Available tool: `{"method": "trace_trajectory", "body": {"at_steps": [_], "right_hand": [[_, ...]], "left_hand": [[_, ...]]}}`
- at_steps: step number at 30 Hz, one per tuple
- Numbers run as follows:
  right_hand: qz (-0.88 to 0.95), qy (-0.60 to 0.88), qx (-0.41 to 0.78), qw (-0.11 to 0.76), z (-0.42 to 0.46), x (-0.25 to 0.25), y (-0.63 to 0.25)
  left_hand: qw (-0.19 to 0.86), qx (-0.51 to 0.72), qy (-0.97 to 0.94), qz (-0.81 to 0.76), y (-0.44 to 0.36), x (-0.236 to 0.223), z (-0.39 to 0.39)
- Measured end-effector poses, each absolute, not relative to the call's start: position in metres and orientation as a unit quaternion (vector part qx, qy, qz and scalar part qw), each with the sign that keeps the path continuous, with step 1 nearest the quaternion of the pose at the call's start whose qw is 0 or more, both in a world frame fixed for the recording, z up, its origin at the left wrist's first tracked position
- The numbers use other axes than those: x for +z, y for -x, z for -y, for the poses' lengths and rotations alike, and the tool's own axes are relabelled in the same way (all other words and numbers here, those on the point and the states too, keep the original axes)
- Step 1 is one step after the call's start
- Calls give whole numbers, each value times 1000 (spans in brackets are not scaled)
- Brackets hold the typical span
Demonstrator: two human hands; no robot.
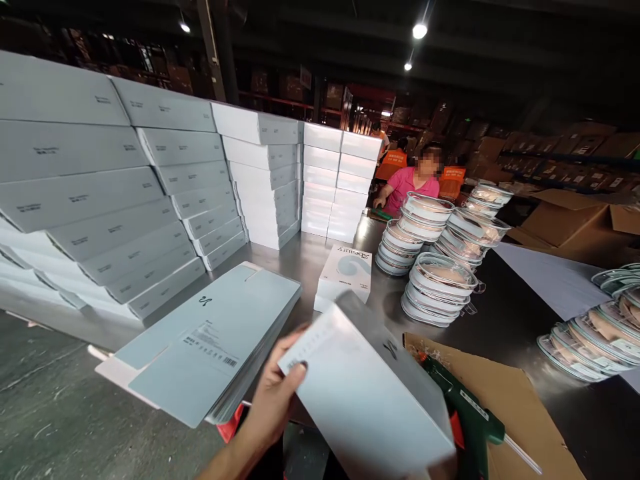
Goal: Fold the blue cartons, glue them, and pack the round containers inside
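My left hand (pixel 283 373) is closed on the near left end of a pale blue-white carton (pixel 365 393), thumb on its side face. The carton is tilted above the table's front edge, and a dark squiggle logo shows on its upper face. My right hand does not show; the carton may hide it. To the left of my left hand lies a stack of flat, unfolded cartons (pixel 200 333) with print and a barcode. Just beyond the held carton stands a small white box (pixel 345 273) marked "beauty". A green glue gun (pixel 467 407) rests at the right, partly behind the carton.
Tall stacks of closed white cartons (pixel 185 167) line the table's left and back. Round clear-lidded containers (pixel 443 287) stand in piles at right, with more containers (pixel 595 340) farther right. Brown cardboard (pixel 525 407) lies under the glue gun. A person in pink (pixel 413 183) is across the table.
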State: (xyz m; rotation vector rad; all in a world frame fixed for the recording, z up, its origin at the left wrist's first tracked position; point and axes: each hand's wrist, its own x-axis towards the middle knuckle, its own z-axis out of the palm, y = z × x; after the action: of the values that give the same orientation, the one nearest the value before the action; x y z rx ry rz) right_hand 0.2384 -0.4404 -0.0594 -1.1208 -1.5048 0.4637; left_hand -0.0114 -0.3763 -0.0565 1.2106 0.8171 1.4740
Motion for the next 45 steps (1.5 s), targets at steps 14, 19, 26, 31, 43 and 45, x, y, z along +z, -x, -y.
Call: {"method": "trace_trajectory", "body": {"at_steps": [14,19,26,31,43,45], "right_hand": [[797,562,-163,146,239,77,-200],[800,565,-185,84,225,57,-197],[805,529,-228,143,253,50,-194],[809,460,-251,268,307,36,-199],[729,417,-375,393,408,68,-174],[758,452,-218,417,409,64,-176]], "left_hand": [[199,588,-559,-550,133,-32,340],[149,515,-569,-623,159,-39,341],[53,339,-566,-750,198,-37,302],[30,188,-567,-802,215,-35,277],[-282,361,-714,-529,148,32,397],[-251,395,-759,-454,141,25,409]]}}
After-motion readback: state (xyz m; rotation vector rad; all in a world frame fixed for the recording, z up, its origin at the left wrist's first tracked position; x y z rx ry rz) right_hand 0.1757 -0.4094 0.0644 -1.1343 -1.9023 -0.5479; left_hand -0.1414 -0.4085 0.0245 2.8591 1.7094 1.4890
